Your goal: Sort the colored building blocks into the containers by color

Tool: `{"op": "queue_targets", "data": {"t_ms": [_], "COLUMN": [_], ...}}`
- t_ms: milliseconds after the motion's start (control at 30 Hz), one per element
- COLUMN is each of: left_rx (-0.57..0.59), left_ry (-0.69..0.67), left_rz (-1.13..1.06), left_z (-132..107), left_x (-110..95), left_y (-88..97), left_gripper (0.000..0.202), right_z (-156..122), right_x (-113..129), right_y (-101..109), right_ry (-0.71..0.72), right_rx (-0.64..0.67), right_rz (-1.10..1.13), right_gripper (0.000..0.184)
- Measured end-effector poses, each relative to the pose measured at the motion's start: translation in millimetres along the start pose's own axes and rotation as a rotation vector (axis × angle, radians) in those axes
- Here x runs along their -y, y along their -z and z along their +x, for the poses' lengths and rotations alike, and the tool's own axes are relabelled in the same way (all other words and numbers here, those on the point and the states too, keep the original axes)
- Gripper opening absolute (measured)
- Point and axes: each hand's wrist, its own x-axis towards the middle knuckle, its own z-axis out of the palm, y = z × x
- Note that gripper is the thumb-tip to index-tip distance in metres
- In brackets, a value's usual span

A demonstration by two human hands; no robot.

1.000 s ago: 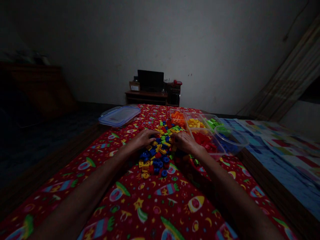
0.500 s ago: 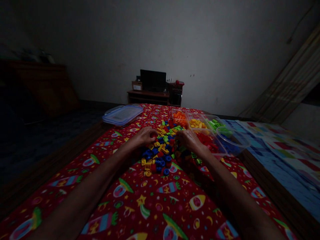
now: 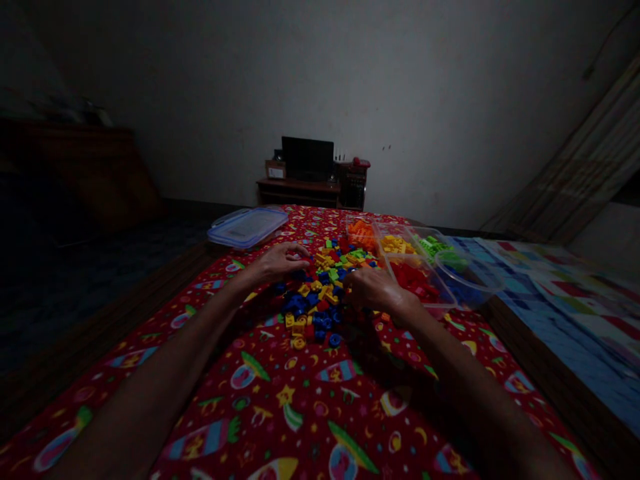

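A loose pile of small toy building bricks (image 3: 314, 300) in blue, yellow, red and green lies on the table. At the pile's left edge is my left hand (image 3: 284, 261), its fingers loosely bent and apart, with nothing visible in them. My right hand (image 3: 374, 288) reaches down into the pile's right side, fingers curled inward. Its fingertips are in shadow, so what they pinch, if anything, is hidden. Close beyond my right hand stands a clear divided box (image 3: 443, 305) with bricks sorted by colour: orange, yellow, light green, red and blue.
A clear lid with a blue rim (image 3: 247, 228) lies at the far left of the table. The red patterned cloth (image 3: 300, 427) covers the tabletop. A round clear container (image 3: 493, 285) sits over the box's right side. Beyond the table are a desk with a monitor (image 3: 307, 159).
My left hand has drawn back leftward from the pile and its fingers have loosened. My right hand has shifted slightly left and lower over the bricks. Green bricks near my right wrist no longer show.
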Motion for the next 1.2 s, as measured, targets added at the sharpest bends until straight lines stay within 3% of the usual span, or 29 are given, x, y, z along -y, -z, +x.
{"op": "queue_targets", "data": {"t_ms": [100,200,367,533,633,733,967,1200], "left_rx": [0.056,0.101,0.185,0.364,0.391,0.359,0.435,0.453], "left_ry": [0.029,0.017,-0.040,-0.085,-0.113,-0.170,-0.178,-0.174], "left_rz": [-0.050,-0.018,0.413,0.655,0.686,0.655,0.642,0.632], "left_z": [-5,-8,-13,-19,-19,-16,-16,-18], "left_x": [-5,-5,-8,-9,-4,3,1,-3], "left_y": [-0.4,-1.7,14.7,25.7,16.8,6.1,-7.6,-7.3], "left_gripper": [0.040,0.037,0.032,0.026,0.027,0.032,0.039,0.027], "right_z": [-5,-5,-1,-1,-1,1,6,0], "right_x": [12,18,9,-4,0,13,24,23], "right_y": [-5,-16,-30,-20,-10,-4,-10,-11], "right_ry": [-0.004,0.024,0.050,0.029,0.045,0.086,0.060,0.037], "right_rx": [0.051,0.011,-0.084,-0.257,-0.285,-0.221,-0.085,-0.237], "right_rz": [-0.075,-0.085,-0.033,0.032,0.108,0.215,0.213,0.031], "right_gripper": [0.025,0.023,0.022,0.021,0.021,0.019,0.022,0.022]}}
